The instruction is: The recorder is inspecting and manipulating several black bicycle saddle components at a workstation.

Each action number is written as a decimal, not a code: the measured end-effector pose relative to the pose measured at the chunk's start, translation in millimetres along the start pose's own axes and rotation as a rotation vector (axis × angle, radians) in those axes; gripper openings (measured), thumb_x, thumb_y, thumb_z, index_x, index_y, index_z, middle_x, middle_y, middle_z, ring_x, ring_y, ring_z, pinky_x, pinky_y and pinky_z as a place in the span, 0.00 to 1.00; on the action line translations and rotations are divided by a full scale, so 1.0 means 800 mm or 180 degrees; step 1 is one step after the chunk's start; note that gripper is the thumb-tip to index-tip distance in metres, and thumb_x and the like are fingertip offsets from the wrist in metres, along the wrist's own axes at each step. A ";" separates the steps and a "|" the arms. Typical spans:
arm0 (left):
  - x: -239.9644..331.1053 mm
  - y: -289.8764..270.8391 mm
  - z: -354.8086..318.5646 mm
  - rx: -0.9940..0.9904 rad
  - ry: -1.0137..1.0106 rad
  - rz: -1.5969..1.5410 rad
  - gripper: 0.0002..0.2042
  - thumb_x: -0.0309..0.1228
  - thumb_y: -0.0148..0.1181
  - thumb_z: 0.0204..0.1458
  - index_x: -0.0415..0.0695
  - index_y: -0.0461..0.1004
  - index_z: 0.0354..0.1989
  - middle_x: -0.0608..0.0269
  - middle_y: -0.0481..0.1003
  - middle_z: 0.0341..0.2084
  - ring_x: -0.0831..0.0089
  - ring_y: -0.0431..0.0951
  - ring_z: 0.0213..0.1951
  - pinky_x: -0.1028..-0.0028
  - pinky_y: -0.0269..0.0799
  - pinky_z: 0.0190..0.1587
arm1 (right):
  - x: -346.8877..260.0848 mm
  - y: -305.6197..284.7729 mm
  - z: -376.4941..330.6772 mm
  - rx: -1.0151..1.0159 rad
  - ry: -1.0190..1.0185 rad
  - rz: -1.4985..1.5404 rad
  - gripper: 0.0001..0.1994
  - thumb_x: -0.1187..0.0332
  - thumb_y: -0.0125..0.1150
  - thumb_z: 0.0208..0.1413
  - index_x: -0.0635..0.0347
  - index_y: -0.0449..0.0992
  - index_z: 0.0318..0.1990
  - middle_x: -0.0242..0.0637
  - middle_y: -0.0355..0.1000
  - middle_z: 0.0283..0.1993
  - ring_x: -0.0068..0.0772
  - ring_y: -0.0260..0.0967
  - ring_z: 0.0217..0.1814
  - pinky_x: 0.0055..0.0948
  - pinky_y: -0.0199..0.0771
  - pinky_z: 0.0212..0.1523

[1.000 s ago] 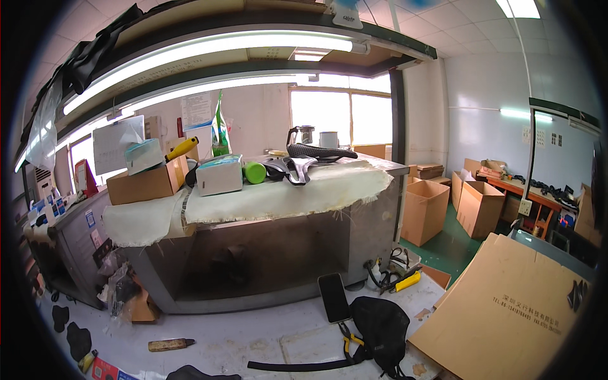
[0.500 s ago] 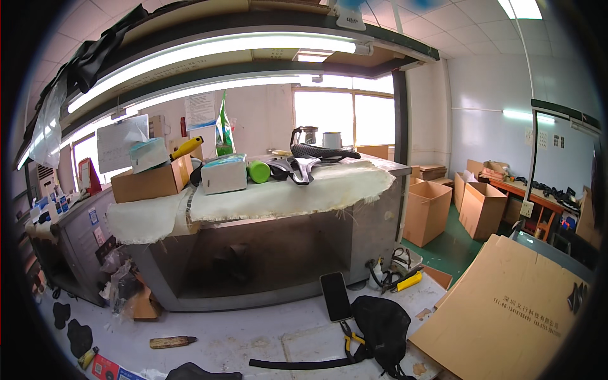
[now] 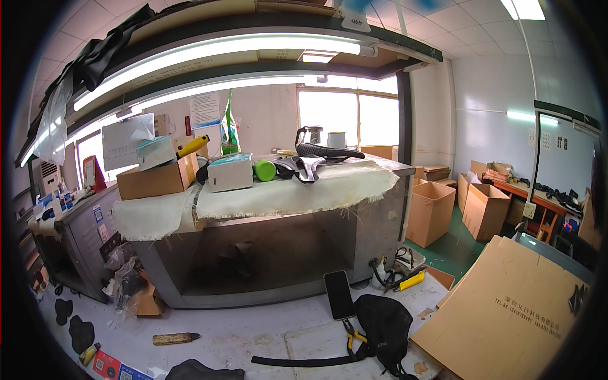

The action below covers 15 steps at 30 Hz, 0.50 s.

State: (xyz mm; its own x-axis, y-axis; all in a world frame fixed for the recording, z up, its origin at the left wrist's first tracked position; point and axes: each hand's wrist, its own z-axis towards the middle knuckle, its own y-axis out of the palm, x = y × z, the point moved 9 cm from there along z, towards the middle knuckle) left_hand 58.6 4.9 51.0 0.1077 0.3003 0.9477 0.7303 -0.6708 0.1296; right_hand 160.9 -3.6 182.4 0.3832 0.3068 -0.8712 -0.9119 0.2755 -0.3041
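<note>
View from the head, looking across a white work surface [image 3: 253,332] toward a metal bench [image 3: 272,253]. Neither the left hand nor the right hand enters the frame, so we cannot tell whether either is open, closed or holding anything; with no grip to measure from, we place things from the lower edge, where the forearms would come in. Nearest that edge lie a black pouch [image 3: 383,326], a pair of yellow-handled pliers [image 3: 349,334] touching its left side, and a black strap [image 3: 304,361] running left from beneath it. Just beyond them a dark phone [image 3: 340,295] lies flat, screen up. Further left, well apart, we note a wooden-handled tool [image 3: 175,339]; to the right, a large cardboard sheet [image 3: 506,316] leans over the surface. On the bench top, a pale woven cloth [image 3: 285,196] carries a bicycle saddle [image 3: 326,152] and a green cylinder [image 3: 265,170]. We judge that handling here goes best with the view tipped down first – the pliers sit partly tucked against the pouch, so a clean hold wants the handles, approached from the left, without dragging strap or phone.
</note>
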 end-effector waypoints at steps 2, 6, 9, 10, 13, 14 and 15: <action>0.008 -0.009 0.000 -0.0156 0.0360 0.1328 0.21 0.41 0.56 0.57 0.38 0.68 0.52 0.52 0.74 0.35 0.62 0.75 0.40 0.62 0.70 0.40 | 0.004 0.002 0.002 -0.0017 0.0002 0.0123 0.14 0.69 0.47 0.62 0.61 0.71 0.52 0.48 0.73 0.44 0.49 0.72 0.46 0.38 0.70 0.43; 0.033 0.000 -0.013 0.0033 0.0982 0.3380 0.16 0.35 0.51 0.59 0.37 0.71 0.49 0.44 0.75 0.28 0.58 0.78 0.30 0.66 0.71 0.33 | 0.023 0.019 0.008 -0.0544 0.0314 0.0242 0.14 0.68 0.47 0.63 0.62 0.72 0.51 0.49 0.73 0.47 0.49 0.71 0.48 0.38 0.70 0.46; 0.078 0.006 -0.013 -0.0167 0.1049 0.1425 0.12 0.33 0.52 0.59 0.36 0.75 0.42 0.49 0.77 0.25 0.66 0.78 0.27 0.70 0.71 0.30 | 0.023 0.017 0.009 -0.0459 -0.0147 0.0032 0.13 0.69 0.48 0.62 0.62 0.73 0.51 0.49 0.73 0.45 0.49 0.72 0.47 0.38 0.70 0.44; 0.092 0.011 -0.014 -0.0076 0.0673 0.1167 0.10 0.31 0.56 0.57 0.36 0.77 0.38 0.54 0.78 0.25 0.73 0.78 0.27 0.70 0.71 0.31 | 0.021 0.005 0.010 -0.0193 -0.0482 -0.0320 0.13 0.71 0.51 0.60 0.64 0.73 0.50 0.49 0.72 0.43 0.49 0.71 0.44 0.37 0.71 0.43; 0.067 -0.021 -0.011 0.0419 0.1031 0.1234 0.10 0.28 0.63 0.51 0.35 0.76 0.38 0.61 0.78 0.26 0.77 0.76 0.29 0.73 0.71 0.34 | 0.009 -0.008 -0.001 0.0269 -0.1192 -0.0934 0.12 0.74 0.56 0.56 0.68 0.74 0.48 0.49 0.70 0.39 0.48 0.69 0.40 0.37 0.71 0.40; 0.089 -0.026 -0.016 0.0604 0.1403 0.1540 0.11 0.26 0.65 0.48 0.35 0.76 0.39 0.62 0.78 0.28 0.76 0.75 0.30 0.74 0.71 0.36 | 0.018 -0.029 -0.007 0.0821 -0.0998 -0.1010 0.15 0.74 0.58 0.55 0.68 0.72 0.50 0.48 0.69 0.41 0.46 0.69 0.41 0.36 0.70 0.40; 0.078 -0.040 -0.021 0.1107 0.1390 0.0657 0.15 0.23 0.67 0.45 0.34 0.75 0.41 0.61 0.77 0.34 0.74 0.75 0.34 0.73 0.71 0.38 | 0.022 -0.046 -0.015 0.1356 -0.0815 -0.1071 0.18 0.74 0.60 0.53 0.69 0.69 0.52 0.47 0.69 0.42 0.43 0.69 0.41 0.35 0.70 0.41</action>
State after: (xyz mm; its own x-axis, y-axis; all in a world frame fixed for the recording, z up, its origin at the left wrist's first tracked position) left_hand 30.8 33.5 110.7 0.0372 -0.1688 0.9849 0.9098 -0.4020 -0.1033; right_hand 199.4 -19.3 173.3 0.7120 0.3346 -0.6173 -0.6156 0.7203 -0.3196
